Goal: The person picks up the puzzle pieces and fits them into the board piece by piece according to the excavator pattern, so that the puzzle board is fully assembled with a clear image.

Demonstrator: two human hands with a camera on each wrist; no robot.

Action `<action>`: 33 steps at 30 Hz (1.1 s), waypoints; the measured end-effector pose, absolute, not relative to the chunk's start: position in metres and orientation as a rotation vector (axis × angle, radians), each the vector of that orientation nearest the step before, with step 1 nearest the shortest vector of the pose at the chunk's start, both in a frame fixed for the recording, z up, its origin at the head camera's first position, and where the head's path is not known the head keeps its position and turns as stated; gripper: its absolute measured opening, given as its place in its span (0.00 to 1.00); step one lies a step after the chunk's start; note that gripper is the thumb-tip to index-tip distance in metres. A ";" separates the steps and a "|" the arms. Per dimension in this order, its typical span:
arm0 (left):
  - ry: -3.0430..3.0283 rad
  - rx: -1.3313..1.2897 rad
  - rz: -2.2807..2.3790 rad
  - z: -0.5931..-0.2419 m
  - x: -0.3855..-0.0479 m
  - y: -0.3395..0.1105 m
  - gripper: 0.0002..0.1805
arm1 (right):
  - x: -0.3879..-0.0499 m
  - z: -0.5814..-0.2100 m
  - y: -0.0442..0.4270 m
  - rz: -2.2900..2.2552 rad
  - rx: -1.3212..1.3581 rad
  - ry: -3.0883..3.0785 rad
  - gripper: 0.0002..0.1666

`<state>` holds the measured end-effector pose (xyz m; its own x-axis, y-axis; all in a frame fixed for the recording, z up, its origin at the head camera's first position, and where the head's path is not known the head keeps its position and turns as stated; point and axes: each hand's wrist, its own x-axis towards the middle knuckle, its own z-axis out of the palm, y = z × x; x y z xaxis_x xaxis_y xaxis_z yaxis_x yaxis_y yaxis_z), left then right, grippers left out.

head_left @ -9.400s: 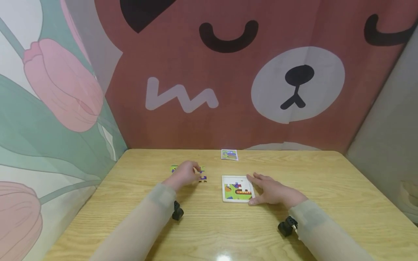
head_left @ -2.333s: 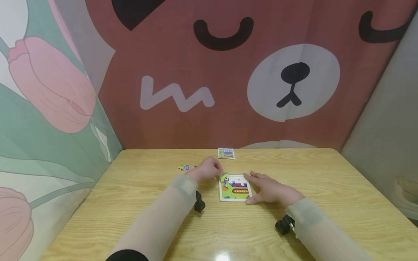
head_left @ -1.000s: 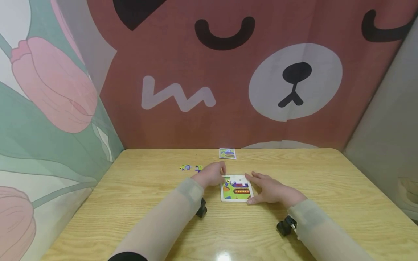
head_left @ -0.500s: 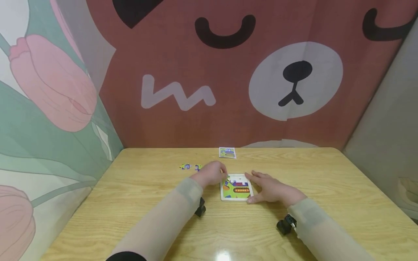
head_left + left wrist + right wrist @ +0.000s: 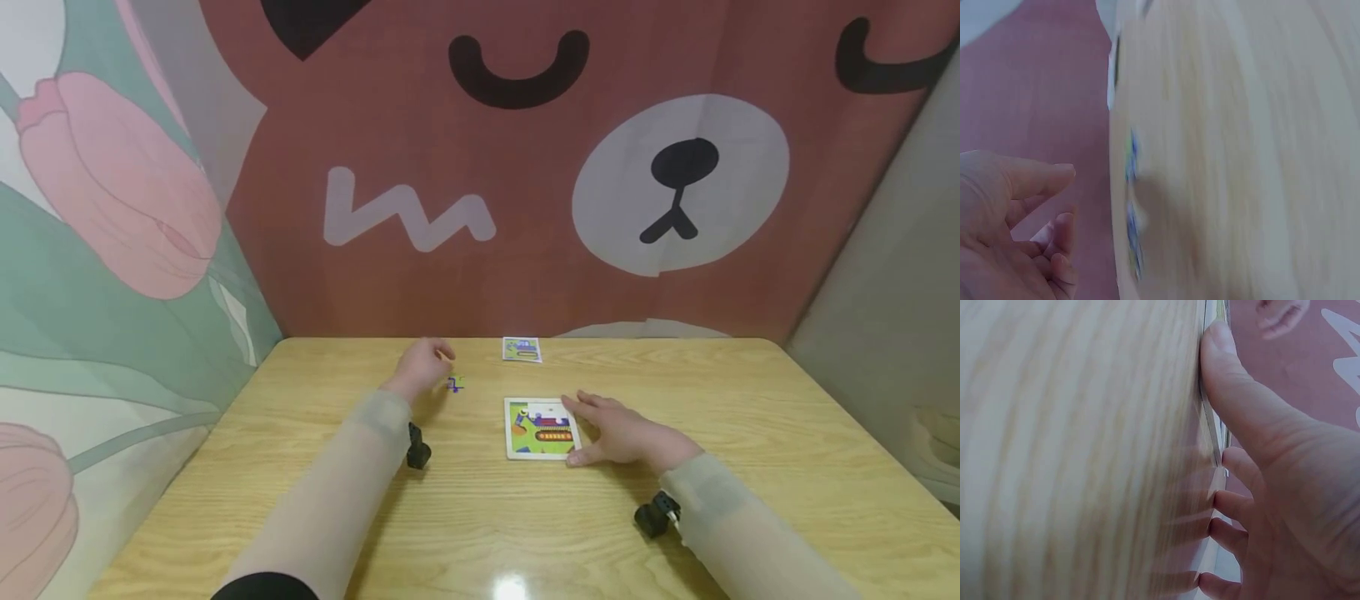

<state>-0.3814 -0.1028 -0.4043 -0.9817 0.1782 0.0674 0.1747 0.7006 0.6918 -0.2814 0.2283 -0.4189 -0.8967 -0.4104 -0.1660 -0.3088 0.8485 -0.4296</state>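
A white-framed jigsaw puzzle tray (image 5: 542, 456) lies on the table in the head view, showing a colourful digger picture with a white area at its top. My right hand (image 5: 622, 429) holds the tray's right side, thumb by the near corner and forefinger by the far one. My left hand (image 5: 422, 367) hovers farther left, over the loose pieces, fingers loosely bent with nothing visible between them. One green-and-purple puzzle piece (image 5: 456, 383) shows beside it. In the left wrist view, two blurred puzzle pieces, a far one (image 5: 1132, 153) and a near one (image 5: 1134, 240), lie on the table.
A small printed picture card (image 5: 522, 349) with a similar digger lies at the table's back edge. Behind the wooden table (image 5: 480, 517) hangs a bear-print cloth (image 5: 420, 292). A flower-print wall stands on the left.
A green piece my left hand brought over now lies in the tray's top-left corner. That hand has left the tray, moving left and away to the loose pieces. My right hand stays put.
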 end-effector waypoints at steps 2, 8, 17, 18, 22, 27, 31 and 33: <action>2.880 0.244 1.160 -0.407 -0.384 -0.116 0.14 | -0.281 -0.418 0.228 -0.584 -0.564 2.774 0.63; 2.856 0.141 1.094 -0.409 -0.383 -0.139 0.14 | -0.280 -0.418 0.229 -0.597 -0.551 2.773 0.63; 2.889 0.109 1.018 -0.412 -0.375 -0.151 0.13 | -0.279 -0.416 0.228 -0.599 -0.558 2.776 0.62; 2.888 0.111 1.015 -0.412 -0.375 -0.151 0.12 | -0.279 -0.416 0.228 -0.599 -0.558 2.775 0.62; 2.894 0.134 0.996 -0.412 -0.373 -0.150 0.11 | -0.280 -0.417 0.228 -0.599 -0.536 2.771 0.63; 2.913 0.159 0.957 -0.412 -0.373 -0.147 0.11 | -0.281 -0.418 0.229 -0.605 -0.521 2.770 0.63; 2.931 0.179 0.963 -0.412 -0.374 -0.145 0.13 | -0.281 -0.419 0.229 -0.609 -0.523 2.775 0.63; 2.945 0.190 0.962 -0.411 -0.374 -0.144 0.12 | -0.281 -0.419 0.229 -0.607 -0.522 2.776 0.63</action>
